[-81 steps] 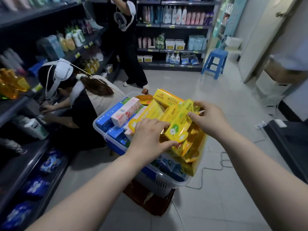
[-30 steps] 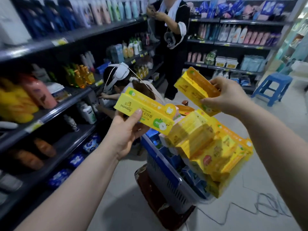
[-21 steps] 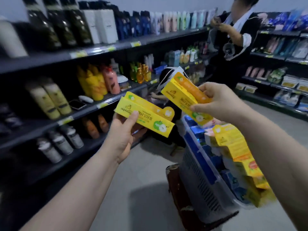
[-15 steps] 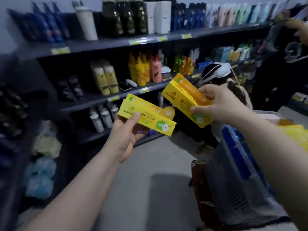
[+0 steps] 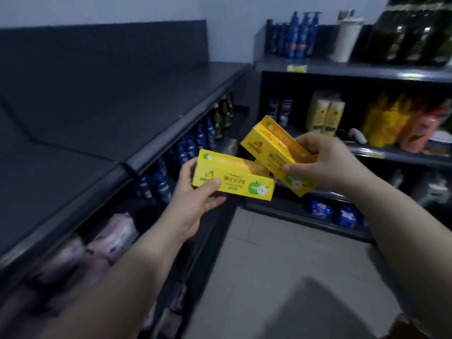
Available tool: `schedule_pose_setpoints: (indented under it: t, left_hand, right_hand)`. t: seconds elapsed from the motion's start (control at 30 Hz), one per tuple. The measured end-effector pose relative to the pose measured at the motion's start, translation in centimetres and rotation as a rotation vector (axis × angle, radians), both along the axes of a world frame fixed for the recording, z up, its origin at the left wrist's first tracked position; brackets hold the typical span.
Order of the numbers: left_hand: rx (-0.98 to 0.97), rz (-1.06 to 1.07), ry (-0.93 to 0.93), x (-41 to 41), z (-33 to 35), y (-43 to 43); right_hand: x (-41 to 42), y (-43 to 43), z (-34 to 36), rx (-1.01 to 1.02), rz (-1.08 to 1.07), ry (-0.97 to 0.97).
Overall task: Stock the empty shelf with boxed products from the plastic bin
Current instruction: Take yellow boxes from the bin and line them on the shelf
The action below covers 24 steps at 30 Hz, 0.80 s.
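1. The view has swung away from the plastic bin, now out of frame. Both yellow boxes have travelled with it to the empty shelf (image 5: 110,113), which fills the left side.
2. The left box (image 5: 239,179) lies level in the left hand (image 5: 195,206), thumb across its front, fingers curled behind. The right box (image 5: 271,148) tilts just beside it, gripped by the right hand (image 5: 325,162).
3. Neither box rests on the shelf yet; setting them down looks like the next step.
4. Blue bottles (image 5: 186,148) crowd the tier below, and yellow bottles (image 5: 325,113) line the neighbouring rack.
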State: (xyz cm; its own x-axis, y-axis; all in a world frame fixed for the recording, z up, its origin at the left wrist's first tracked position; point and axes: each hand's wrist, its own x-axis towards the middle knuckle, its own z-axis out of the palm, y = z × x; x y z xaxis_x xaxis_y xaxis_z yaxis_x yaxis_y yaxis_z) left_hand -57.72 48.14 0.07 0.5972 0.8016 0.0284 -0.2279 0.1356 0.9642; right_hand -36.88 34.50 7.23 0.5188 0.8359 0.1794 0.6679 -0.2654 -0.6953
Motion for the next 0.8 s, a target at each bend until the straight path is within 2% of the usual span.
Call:
schedule_pose_setpoints:
  t: [0.2, 0.37, 0.8]
  left_hand:
    - [0.061, 0.318, 0.000, -8.7, 0.7, -3.5]
    - [0.118, 0.597, 0.092, -16.3, 0.8, -7.8]
    - [0.293, 1.097, 0.310, -38.6, 5.2, -18.8]
  right_hand:
    - [-5.2, 3.3, 0.4, 0.037, 0.321, 0.001]
    - [-11.1, 5.0, 0.1, 0.060, 0.567, 0.012]
    - [-34.0, 6.0, 2.1, 0.127, 1.015, 0.065]
